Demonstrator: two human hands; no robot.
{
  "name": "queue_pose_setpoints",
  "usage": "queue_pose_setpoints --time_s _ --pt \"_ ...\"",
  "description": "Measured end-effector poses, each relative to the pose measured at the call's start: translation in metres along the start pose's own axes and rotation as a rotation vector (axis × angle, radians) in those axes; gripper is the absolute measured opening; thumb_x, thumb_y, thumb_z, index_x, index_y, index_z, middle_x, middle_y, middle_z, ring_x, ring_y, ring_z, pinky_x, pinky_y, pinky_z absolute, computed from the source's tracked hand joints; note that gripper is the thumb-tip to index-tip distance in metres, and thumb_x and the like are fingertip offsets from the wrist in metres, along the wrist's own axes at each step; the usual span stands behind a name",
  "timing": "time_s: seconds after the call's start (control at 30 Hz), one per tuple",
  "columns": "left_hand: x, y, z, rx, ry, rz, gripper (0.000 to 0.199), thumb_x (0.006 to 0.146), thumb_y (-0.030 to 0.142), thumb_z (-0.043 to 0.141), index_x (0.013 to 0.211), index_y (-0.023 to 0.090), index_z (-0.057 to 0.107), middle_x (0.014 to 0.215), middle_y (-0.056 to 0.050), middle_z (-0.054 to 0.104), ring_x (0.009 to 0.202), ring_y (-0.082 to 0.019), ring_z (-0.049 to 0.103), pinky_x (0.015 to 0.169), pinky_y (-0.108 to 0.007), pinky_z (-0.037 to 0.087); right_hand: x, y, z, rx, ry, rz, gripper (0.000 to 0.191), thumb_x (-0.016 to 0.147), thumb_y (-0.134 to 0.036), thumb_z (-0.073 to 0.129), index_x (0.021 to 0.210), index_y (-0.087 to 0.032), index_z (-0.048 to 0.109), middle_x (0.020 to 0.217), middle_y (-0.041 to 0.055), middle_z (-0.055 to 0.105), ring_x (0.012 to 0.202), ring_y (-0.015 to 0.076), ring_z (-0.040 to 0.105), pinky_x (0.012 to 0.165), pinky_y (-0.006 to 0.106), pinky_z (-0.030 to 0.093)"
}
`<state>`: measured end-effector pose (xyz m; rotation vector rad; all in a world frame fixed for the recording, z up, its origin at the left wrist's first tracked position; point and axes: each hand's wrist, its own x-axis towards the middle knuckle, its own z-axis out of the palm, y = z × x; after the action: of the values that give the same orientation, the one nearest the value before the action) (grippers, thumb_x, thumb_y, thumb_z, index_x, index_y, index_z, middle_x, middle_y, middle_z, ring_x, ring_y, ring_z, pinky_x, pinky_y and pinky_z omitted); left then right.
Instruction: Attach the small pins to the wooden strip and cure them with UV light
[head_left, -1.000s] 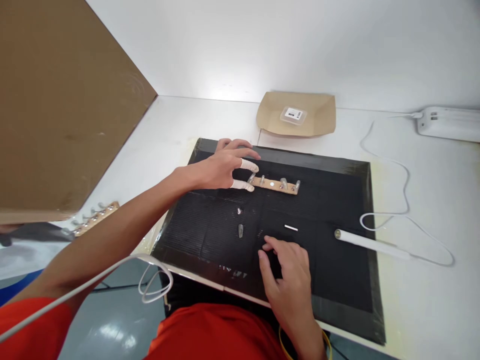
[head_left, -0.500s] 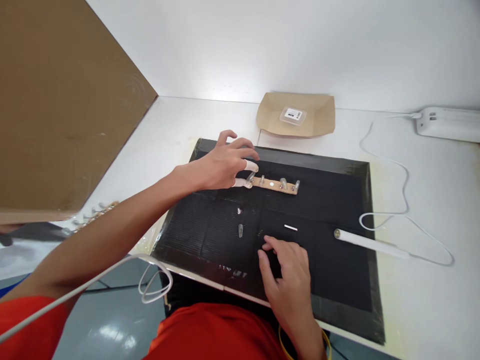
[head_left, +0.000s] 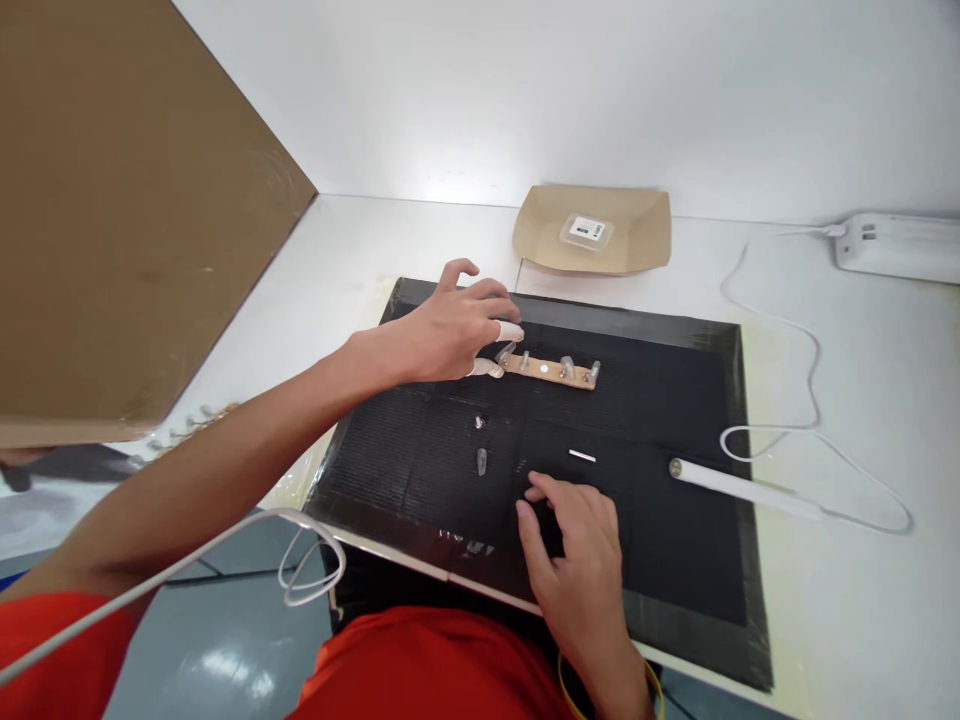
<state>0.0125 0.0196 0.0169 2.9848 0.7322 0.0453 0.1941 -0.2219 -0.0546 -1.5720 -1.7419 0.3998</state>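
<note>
Two capped fingertips (head_left: 510,331) of the left hand (head_left: 454,330), slightly apart, flank the strip (head_left: 553,371)'s left tab (head_left: 506,352) on the mat (head_left: 675,400) — hold unclear; best pinch lightly. The right hand (head_left: 576,540), loosely curled, looks empty.

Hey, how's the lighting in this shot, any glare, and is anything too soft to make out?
In the head view, a bright glow spreads over the white wall; same view, glare shines off the grey floor at lower left; head view again, the clear pieces on the tan strip are too small to show fine detail.
</note>
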Motion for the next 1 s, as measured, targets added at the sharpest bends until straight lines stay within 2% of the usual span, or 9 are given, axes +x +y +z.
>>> queue_pose_setpoints --time_s 0.17,0.43,0.77,0.87,1.0 --pt "-0.002 0.001 0.0 0.035 -0.03 -0.002 0.046 0.083 0.01 0.056 0.123 0.028 0.072 0.137 -0.007 0.071 0.134 -0.03 0.055 0.115 -0.058 0.022 0.0 0.0 0.0 0.004 -0.003 -0.003 0.018 0.102 -0.021 0.057 0.12 -0.02 0.061 0.092 0.0026 0.074 0.085 0.0181 0.067 0.083 0.035 0.045" --pt "-0.003 -0.001 0.002 -0.03 -0.005 -0.001 0.027 0.09 0.016 0.06 0.106 0.03 0.077 0.134 -0.004 0.072 0.132 -0.029 0.056 0.117 -0.056 0.02 -0.001 0.0 0.0 0.005 -0.007 -0.005 0.019 0.102 -0.02 0.058 0.12 -0.018 0.061 0.094 0.0026 0.073 0.086 0.0175 0.065 0.084 0.034 0.043" --pt "-0.011 -0.006 0.002 -0.025 0.067 0.064 0.024 0.089 0.009 0.06 0.086 0.024 0.078 0.124 -0.003 0.077 0.122 -0.027 0.062 0.116 -0.052 0.023 -0.001 0.001 0.0 0.007 -0.007 -0.005 0.018 0.103 -0.021 0.057 0.119 -0.017 0.062 0.093 0.0024 0.073 0.086 0.0174 0.064 0.085 0.033 0.042" --pt "-0.014 -0.007 0.001 -0.018 0.115 0.061 0.021 0.096 0.017 0.061 0.084 0.024 0.077 0.12 -0.004 0.078 0.117 -0.027 0.065 0.114 -0.053 0.026 -0.001 0.001 0.0 0.013 0.004 -0.013 0.018 0.102 -0.02 0.057 0.12 -0.017 0.062 0.094 0.0025 0.073 0.087 0.0173 0.064 0.086 0.033 0.042" --pt "-0.016 -0.003 0.0 -0.023 0.235 -0.001 0.02 0.104 0.034 0.061 0.092 0.027 0.076 0.115 -0.002 0.081 0.114 -0.025 0.068 0.112 -0.054 0.029 -0.002 0.001 0.001 0.015 -0.002 -0.004 0.018 0.102 -0.02 0.058 0.119 -0.017 0.062 0.094 0.0024 0.072 0.087 0.017 0.064 0.086 0.033 0.042"
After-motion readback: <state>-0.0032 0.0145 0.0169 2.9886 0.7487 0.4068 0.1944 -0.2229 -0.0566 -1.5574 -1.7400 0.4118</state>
